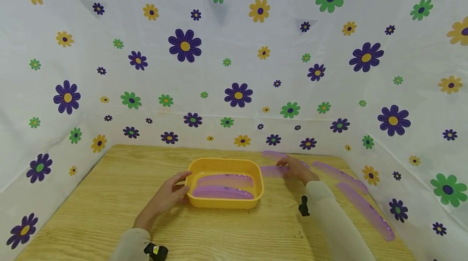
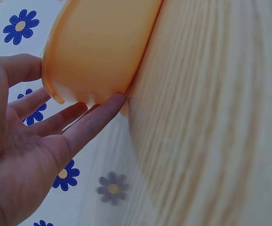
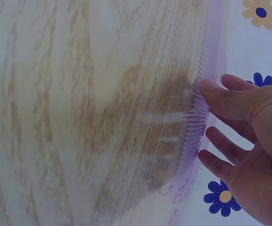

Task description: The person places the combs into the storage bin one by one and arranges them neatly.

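Note:
A yellow plastic tub (image 1: 224,203) stands on the table, with purple combs (image 1: 223,193) lying inside it. My left hand (image 1: 170,194) is at the tub's left end, its nearly straight fingers (image 2: 95,117) touching the outer wall and rim. To the right of the tub, my right hand (image 1: 295,169) pinches a purple comb (image 1: 270,171) by its middle. In the right wrist view the thumb lies over the teeth of that comb (image 3: 192,136), and the index finger is behind its back edge. Another comb (image 1: 272,155) lies just behind the right hand.
Two more purple combs, a farther one (image 1: 340,175) and a nearer one (image 1: 365,210), lie slantwise on the right side of the wooden table (image 1: 234,236). A white flowered cloth (image 1: 234,74) stands behind the table and along both sides.

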`<state>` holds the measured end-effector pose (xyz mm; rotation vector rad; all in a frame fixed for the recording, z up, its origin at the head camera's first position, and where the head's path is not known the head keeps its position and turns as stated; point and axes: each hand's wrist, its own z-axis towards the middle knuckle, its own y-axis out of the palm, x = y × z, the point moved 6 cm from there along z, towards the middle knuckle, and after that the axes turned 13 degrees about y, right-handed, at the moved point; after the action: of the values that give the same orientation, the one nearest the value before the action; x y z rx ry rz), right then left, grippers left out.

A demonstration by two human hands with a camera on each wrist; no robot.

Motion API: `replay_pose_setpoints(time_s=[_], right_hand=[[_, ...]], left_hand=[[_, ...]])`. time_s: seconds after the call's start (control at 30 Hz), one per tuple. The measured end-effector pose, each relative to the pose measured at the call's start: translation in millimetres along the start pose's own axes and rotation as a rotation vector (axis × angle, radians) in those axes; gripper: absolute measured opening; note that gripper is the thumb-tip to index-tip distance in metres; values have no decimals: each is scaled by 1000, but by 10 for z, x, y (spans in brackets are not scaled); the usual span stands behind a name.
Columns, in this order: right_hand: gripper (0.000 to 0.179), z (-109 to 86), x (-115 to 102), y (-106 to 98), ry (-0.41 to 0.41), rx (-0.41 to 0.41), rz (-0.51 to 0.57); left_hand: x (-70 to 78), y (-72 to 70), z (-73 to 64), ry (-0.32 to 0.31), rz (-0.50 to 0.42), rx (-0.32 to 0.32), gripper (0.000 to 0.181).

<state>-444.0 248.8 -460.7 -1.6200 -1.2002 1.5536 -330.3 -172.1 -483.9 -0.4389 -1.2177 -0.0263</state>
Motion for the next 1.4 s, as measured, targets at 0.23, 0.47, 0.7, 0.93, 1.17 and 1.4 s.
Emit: replay_pose_setpoints(time_s=[0.23, 0.47, 0.7, 0.93, 1.17, 1.4], right_hand=[[44, -9, 26, 18, 49, 6, -36], [44, -34, 28, 7, 29, 15, -40], [44, -53, 72, -33, -25, 41, -68], [43, -101, 110, -102, -21, 33, -17], [41, -155, 121, -138, -63, 31, 15], [36, -189, 128, -164, -129, 23, 49]], left_hand=[[-9, 1, 6, 11, -10, -8, 52], [-7, 1, 10, 9, -13, -10, 52], [-5, 0, 17, 7, -13, -10, 53], [-3, -5, 22, 5, -5, -5, 53], [-3, -3, 8, -1, 8, 2, 52], [-5, -1, 1, 2, -2, -2, 53]])
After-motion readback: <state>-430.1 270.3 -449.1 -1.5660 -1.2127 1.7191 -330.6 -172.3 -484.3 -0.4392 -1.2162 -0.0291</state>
